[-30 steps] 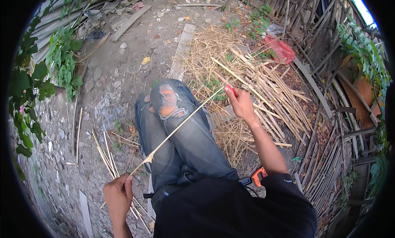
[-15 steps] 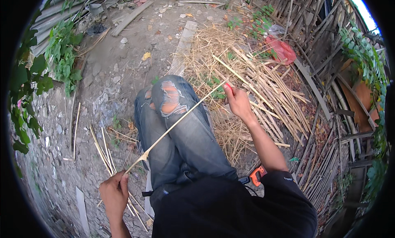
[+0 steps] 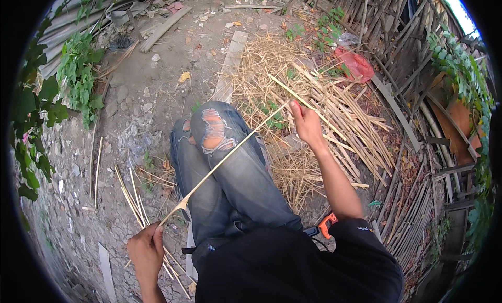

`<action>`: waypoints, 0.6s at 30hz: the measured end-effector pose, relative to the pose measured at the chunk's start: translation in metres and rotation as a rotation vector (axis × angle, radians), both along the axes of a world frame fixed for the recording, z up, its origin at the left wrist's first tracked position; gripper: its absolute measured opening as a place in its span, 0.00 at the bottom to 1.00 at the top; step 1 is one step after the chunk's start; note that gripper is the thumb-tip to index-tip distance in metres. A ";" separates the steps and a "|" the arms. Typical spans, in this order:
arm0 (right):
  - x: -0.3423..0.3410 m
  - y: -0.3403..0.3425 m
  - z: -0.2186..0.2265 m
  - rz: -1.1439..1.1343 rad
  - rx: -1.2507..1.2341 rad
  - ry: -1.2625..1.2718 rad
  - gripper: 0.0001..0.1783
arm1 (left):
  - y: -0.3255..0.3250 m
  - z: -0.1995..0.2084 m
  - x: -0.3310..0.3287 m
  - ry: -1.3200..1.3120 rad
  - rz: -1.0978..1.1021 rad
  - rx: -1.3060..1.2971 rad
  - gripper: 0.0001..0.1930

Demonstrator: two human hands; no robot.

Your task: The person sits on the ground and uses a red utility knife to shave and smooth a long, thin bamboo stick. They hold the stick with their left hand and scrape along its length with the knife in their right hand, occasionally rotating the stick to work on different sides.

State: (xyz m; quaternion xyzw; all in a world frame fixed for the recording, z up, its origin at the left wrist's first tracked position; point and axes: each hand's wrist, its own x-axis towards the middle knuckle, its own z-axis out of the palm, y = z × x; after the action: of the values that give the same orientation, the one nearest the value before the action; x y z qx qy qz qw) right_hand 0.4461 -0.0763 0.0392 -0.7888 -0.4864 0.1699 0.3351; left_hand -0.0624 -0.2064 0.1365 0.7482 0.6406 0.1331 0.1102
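My left hand (image 3: 145, 250) is closed around the lower end of a long, thin bamboo strip (image 3: 230, 155). The strip slants up to the right across the ripped knees of my jeans (image 3: 230, 182). A pale flap of peeled fibre (image 3: 182, 204) sticks out from it near the left hand. At the strip's upper end, my right hand (image 3: 307, 124) is closed with the thumb on top. A small red thing (image 3: 296, 104) shows by that thumb; most of it is hidden, so its kind is unclear.
Split bamboo strips (image 3: 361, 130) lie piled at the right, beside straw-like shavings (image 3: 266, 62). Several cut strips (image 3: 137, 201) lie at my left. An orange-handled tool (image 3: 327, 224) rests by my right hip. Beyond are a red plastic bag (image 3: 354, 65) and a plank (image 3: 230, 65).
My right hand has shifted slightly right, and the red thing now sits just past the strip's upper end. The left hand keeps its hold, almost still.
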 end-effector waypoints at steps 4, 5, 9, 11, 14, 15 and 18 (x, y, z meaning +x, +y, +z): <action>0.084 -0.012 -0.028 -0.242 0.118 -0.004 0.41 | -0.002 -0.004 -0.009 -0.033 0.017 -0.052 0.10; 0.081 -0.017 -0.028 -0.236 0.119 0.074 0.39 | -0.001 -0.006 -0.007 -0.031 0.010 -0.056 0.11; 0.013 -0.034 0.001 0.041 0.175 0.403 0.24 | 0.009 -0.009 0.008 -0.066 -0.018 -0.014 0.11; -0.028 -0.045 0.032 0.142 0.186 0.465 0.25 | 0.012 -0.013 0.012 -0.035 -0.035 0.003 0.11; -0.045 -0.047 0.020 0.216 0.228 0.352 0.27 | 0.020 -0.018 0.021 -0.050 -0.073 0.038 0.10; -0.050 -0.046 0.019 0.218 0.215 0.321 0.27 | 0.021 -0.018 0.024 -0.044 -0.076 0.035 0.10; -0.059 -0.037 0.024 0.123 0.095 0.203 0.26 | 0.023 -0.025 0.032 -0.046 -0.077 0.039 0.10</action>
State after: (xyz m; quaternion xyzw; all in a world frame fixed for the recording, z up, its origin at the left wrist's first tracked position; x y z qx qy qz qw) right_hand 0.3874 -0.1134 0.0634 -0.7195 -0.5051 0.2459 0.4084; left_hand -0.0301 -0.1833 0.1119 0.7711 0.6059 0.1582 0.1154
